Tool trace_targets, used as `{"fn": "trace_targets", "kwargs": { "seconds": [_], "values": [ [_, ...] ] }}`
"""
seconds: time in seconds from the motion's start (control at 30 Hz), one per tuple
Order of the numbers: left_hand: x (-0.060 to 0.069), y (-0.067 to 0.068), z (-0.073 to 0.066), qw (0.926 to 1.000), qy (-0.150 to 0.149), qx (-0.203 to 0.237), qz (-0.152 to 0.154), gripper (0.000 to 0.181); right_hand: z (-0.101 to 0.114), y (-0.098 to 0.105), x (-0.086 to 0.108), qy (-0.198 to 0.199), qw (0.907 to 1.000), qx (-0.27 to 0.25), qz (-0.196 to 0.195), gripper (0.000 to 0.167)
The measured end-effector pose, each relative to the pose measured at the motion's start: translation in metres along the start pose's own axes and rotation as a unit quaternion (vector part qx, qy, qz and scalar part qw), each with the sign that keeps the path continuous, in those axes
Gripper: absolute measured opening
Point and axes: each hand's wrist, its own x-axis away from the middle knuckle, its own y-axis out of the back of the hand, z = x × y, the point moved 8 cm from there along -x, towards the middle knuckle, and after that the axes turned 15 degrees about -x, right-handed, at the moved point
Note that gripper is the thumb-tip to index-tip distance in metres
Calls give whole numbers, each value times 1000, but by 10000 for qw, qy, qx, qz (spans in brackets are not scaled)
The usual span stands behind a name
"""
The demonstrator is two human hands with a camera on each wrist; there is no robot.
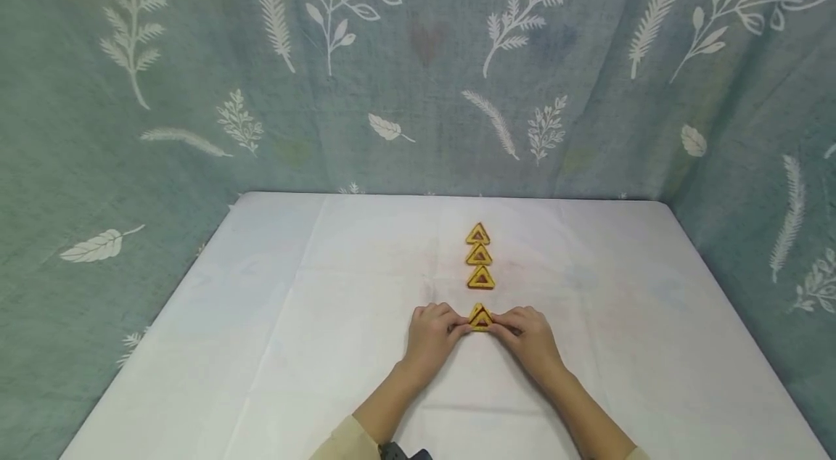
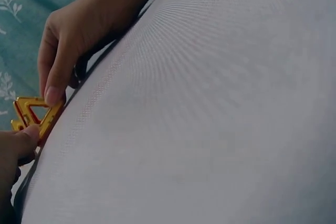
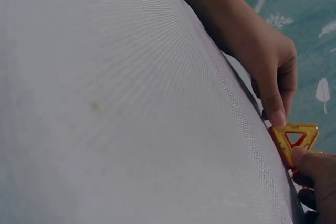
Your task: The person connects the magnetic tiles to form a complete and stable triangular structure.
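Note:
My left hand and right hand pinch opposite sides of a yellow triangular magnetic tile, thumbs toward me. More than one layer of yellow edge shows there, so another tile seems to stand against it; how they join is hard to tell. In the left wrist view the tile has an open middle and reddish edges. From the right wrist view, the right thumb presses the tile's near corner. Beyond the hands, three similar tiles lie in a column, points facing away.
A white cloth covers the table, whose far edge meets a green-grey leaf-patterned curtain. The curtain also hangs along both sides. Beside my left sleeve a dark device shows at the bottom edge.

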Motion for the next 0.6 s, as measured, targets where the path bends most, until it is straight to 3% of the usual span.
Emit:
{"fn": "trace_targets", "kwargs": {
  "seconds": [0.33, 0.6],
  "values": [
    [-9, -13, 4, 9987, 362, -10, 361, 14, -8, 0, -12, -212, 9995, 161, 160, 19],
    [-16, -20, 8, 9975, 553, 79, 421, 14, -19, 0, -17, -527, 9984, 26, 185, 19]
  ]
}}
